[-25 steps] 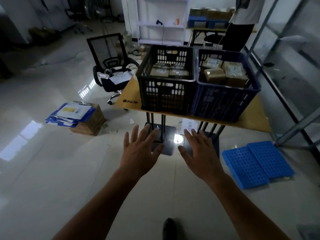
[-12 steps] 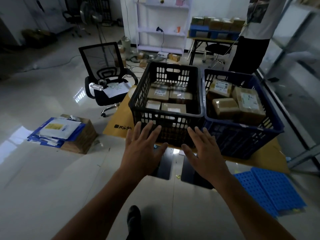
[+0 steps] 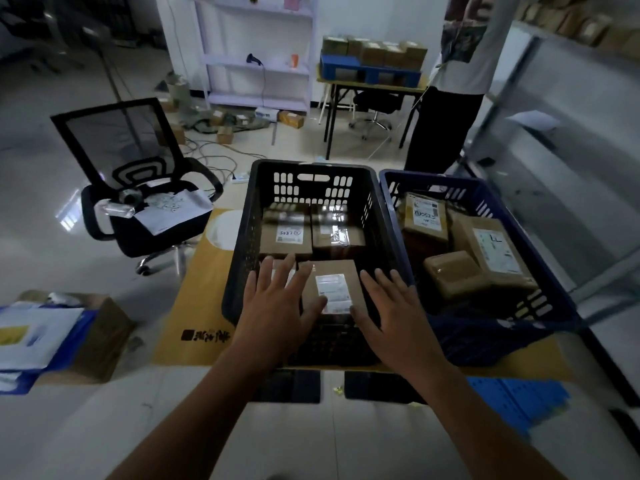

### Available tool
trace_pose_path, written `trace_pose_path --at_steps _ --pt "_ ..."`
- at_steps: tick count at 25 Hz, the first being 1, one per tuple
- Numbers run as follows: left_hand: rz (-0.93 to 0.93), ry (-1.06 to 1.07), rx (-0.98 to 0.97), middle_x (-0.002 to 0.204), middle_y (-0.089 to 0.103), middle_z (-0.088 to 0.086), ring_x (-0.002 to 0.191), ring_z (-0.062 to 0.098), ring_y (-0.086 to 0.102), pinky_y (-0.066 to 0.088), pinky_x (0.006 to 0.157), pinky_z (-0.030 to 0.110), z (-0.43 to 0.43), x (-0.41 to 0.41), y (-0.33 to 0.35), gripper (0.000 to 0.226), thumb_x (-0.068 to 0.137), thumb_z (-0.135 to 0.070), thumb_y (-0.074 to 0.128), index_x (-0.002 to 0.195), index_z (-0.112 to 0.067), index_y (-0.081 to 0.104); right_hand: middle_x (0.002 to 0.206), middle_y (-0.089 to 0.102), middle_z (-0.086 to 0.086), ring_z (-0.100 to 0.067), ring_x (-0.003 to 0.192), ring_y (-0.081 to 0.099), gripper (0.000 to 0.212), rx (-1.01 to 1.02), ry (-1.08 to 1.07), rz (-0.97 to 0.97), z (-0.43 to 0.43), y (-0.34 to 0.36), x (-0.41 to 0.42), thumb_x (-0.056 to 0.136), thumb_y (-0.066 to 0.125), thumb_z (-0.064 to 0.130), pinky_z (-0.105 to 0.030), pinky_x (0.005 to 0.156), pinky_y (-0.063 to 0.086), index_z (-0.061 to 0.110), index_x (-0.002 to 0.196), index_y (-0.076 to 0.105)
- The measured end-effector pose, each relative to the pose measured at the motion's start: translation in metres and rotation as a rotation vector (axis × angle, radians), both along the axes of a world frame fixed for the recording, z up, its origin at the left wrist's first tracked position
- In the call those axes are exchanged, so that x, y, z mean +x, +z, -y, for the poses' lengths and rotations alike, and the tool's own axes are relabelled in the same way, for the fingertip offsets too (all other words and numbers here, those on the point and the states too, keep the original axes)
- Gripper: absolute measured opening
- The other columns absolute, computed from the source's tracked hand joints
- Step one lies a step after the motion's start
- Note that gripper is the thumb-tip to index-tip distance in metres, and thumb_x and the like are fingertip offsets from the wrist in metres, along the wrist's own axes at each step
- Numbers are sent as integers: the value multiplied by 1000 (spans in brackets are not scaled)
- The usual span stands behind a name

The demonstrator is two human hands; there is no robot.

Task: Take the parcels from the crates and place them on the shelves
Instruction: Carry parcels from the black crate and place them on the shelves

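A black crate [image 3: 242, 258] and a blue crate [image 3: 554, 306] stand side by side on a yellow table [image 3: 204, 289]. Both hold several brown cardboard parcels with white labels. My left hand [image 3: 273, 306] and my right hand [image 3: 394, 313] hover with spread, straight fingers over the near end of the black crate, on either side of a labelled parcel [image 3: 332, 289]. Neither hand holds anything. Whether the fingers touch the parcel I cannot tell.
A black office chair [image 3: 138, 188] with papers stands left of the table. A cardboard box with blue envelopes [image 3: 69, 334] sits on the floor at the left. A person [image 3: 453, 81] stands behind the blue crate. Metal shelving [image 3: 554, 98] runs along the right; a blue crate lid [image 3: 519, 403] lies below.
I have come closer to the table. Both hands moved forward from in front of the crate's wall to over the parcels inside the black crate.
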State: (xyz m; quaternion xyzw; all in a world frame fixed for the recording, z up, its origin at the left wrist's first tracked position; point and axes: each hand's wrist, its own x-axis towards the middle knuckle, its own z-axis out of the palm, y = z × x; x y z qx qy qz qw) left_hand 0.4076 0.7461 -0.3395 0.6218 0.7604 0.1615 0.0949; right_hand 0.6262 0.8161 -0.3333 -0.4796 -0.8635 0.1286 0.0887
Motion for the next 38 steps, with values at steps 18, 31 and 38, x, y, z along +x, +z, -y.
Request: trace_pose_path --at_steps 18,31,38 --pt "-106 -79 -500 169 15 2 153 28 15 11 125 55 -185 -38 -113 101 86 -74 57 162 -23 15 173 -11 2 -13 153 -30 83 -106 95 101 -158 -46 3 88 12 81 -40 121 -17 43 162 8" --pt "153 -53 -364 129 50 2 120 24 41 42 99 39 -195 -21 -104 73 72 -66 78 128 -29 48 173 -10 1 -18 154 -28 85 -42 50 226 -155 -45 -2 87 7 83 -50 125 -15 43 162 1" --pt "524 -85 -210 138 34 -3 122 11 43 38 97 12 -174 -39 -89 65 75 -30 89 128 -34 52 173 9 -7 -25 158 -11 84 30 37 248 -147 -44 -16 93 26 73 -49 125 -14 30 164 12"
